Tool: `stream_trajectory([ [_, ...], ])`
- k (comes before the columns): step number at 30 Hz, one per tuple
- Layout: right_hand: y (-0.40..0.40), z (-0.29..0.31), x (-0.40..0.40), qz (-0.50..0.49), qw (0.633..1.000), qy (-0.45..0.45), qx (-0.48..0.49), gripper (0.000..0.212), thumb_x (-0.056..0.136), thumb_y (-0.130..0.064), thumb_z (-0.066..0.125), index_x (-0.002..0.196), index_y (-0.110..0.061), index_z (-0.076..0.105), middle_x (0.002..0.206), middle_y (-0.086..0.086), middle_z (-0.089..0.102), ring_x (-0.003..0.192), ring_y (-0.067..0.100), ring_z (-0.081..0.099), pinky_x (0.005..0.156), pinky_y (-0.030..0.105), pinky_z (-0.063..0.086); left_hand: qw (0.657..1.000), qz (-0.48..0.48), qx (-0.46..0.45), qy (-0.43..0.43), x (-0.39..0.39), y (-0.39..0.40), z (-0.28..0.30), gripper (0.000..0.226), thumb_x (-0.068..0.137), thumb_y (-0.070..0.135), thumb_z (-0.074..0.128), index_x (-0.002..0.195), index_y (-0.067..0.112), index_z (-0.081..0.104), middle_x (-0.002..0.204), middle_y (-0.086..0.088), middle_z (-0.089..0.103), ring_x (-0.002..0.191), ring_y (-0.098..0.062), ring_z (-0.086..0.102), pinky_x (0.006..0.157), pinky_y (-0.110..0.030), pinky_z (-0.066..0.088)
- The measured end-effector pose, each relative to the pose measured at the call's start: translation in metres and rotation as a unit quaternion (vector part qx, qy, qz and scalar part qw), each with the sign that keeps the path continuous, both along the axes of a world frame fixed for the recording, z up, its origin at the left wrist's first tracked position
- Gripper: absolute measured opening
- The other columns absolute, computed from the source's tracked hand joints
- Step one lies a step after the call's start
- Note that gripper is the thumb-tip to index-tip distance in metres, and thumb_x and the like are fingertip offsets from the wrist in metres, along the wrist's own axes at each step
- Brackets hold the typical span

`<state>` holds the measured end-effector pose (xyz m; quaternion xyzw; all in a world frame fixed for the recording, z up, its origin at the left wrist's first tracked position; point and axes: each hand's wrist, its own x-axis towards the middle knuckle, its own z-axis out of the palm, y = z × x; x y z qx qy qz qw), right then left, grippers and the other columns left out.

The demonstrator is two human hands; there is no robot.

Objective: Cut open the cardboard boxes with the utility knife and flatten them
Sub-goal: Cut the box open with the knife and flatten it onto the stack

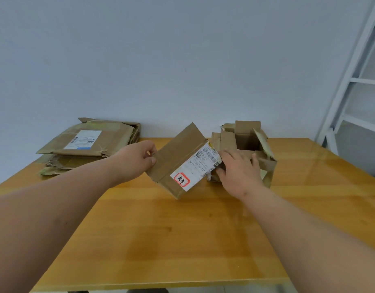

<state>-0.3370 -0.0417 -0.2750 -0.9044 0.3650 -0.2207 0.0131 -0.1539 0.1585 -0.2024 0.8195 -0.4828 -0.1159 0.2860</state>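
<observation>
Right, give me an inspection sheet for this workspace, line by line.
Surface: wooden table, bare in front.
Job's things: labelled box held tilted between both hands; open box behind it, flaps up; flattened stack at far left. Utility knife: nothing seen.
Clutter: nothing seen.
Grippers: left hand pinches the labelled box's left edge; right hand rests, fingers spread, on its right end.
Cables: nothing seen.
Surroundings: plain wall; white ladder frame at right.
</observation>
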Motion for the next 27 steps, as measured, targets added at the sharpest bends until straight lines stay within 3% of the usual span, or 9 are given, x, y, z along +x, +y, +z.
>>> stream_trajectory([
  [3,-0.006,-0.003,0.006,-0.009,0.999,0.013,-0.03,0.041,0.102,-0.042,0.041,0.143,-0.04,0.041,0.15,-0.011,0.041,0.146,0.02,0.026,0.119,0.054,0.002,1.0,-0.007,-0.006,0.007,0.007,-0.004,0.0,0.018,0.098,0.014,0.048,0.098,0.029,0.058,0.093,-0.002,0.07,0.09,-0.024,0.063,0.084,-0.041,0.05],
  [7,-0.018,-0.003,0.011,-0.056,0.997,0.045,-0.03,0.039,0.104,-0.039,0.035,0.142,-0.039,0.045,0.153,-0.007,0.039,0.149,0.024,0.019,0.12,0.055,0.002,1.0,-0.008,0.023,-0.008,0.025,-0.006,0.002,0.028,0.099,0.015,0.044,0.095,0.038,0.059,0.09,0.001,0.068,0.062,-0.004,0.056,0.053,-0.021,0.041],
  [13,-0.022,0.003,0.024,-0.066,0.998,0.014,-0.016,0.061,0.093,-0.018,0.048,0.15,-0.034,0.031,0.163,-0.004,0.019,0.152,0.023,-0.001,0.114,0.056,-0.014,0.995,-0.015,0.092,-0.039,0.037,-0.006,-0.002,0.03,0.099,0.017,0.046,0.089,0.039,0.062,0.089,0.009,0.067,0.085,-0.009,0.063,0.065,-0.025,0.048],
  [15,-0.011,0.0,0.027,-0.031,0.996,-0.06,-0.057,0.063,0.087,-0.013,0.052,0.146,-0.032,0.04,0.159,-0.002,0.027,0.149,0.021,0.008,0.116,0.051,-0.003,0.993,-0.024,0.099,-0.061,0.035,-0.009,-0.003,0.028,0.098,0.018,0.046,0.089,0.04,0.061,0.089,0.004,0.067,0.085,-0.015,0.063,0.071,-0.034,0.054],
  [18,0.007,-0.005,0.03,0.039,0.983,-0.161,-0.078,0.033,0.092,-0.017,0.05,0.118,-0.029,0.066,0.124,-0.006,0.055,0.119,0.017,0.039,0.097,0.039,0.021,0.991,-0.03,0.093,-0.086,0.031,-0.007,-0.004,0.028,0.097,0.017,0.047,0.087,0.039,0.061,0.087,0.001,0.067,0.085,-0.021,0.064,0.077,-0.043,0.056],
  [19,0.011,-0.004,0.031,0.056,0.981,-0.182,-0.037,0.024,0.096,-0.022,0.047,0.105,-0.025,0.07,0.109,-0.007,0.059,0.106,0.016,0.045,0.093,0.037,0.026,0.991,-0.033,0.09,-0.09,0.03,-0.006,-0.004,0.028,0.097,0.017,0.048,0.086,0.039,0.061,0.086,0.002,0.068,0.084,-0.02,0.065,0.077,-0.042,0.056],
  [21,0.02,0.0,0.033,0.097,0.966,-0.206,0.126,0.036,0.101,-0.031,0.041,0.089,-0.009,0.067,0.088,0.004,0.065,0.088,0.023,0.056,0.087,0.042,0.042,0.991,-0.042,0.084,-0.094,0.029,-0.003,-0.005,0.025,0.096,0.02,0.051,0.087,0.039,0.063,0.088,0.007,0.068,0.086,-0.016,0.065,0.078,-0.039,0.056],
  [24,0.033,0.004,0.029,0.108,0.915,-0.15,0.359,0.051,0.102,-0.05,0.036,0.126,-0.014,0.063,0.128,0.004,0.064,0.117,0.023,0.057,0.098,0.041,0.044,0.985,-0.058,0.103,-0.126,0.025,-0.001,-0.008,0.023,0.096,0.046,0.049,0.091,0.039,0.07,0.119,0.021,0.061,0.118,-0.006,0.052,0.103,-0.037,0.041],
  [27,0.042,-0.002,0.023,0.109,0.906,-0.091,0.398,0.047,0.101,-0.054,0.038,0.135,-0.03,0.058,0.14,-0.008,0.055,0.122,0.011,0.048,0.097,0.03,0.036,0.983,-0.038,0.132,-0.125,0.02,0.002,-0.011,0.051,0.1,0.055,0.027,0.084,0.038,0.072,0.145,0.023,0.04,0.143,-0.008,0.019,0.117,-0.045,0.008],
])
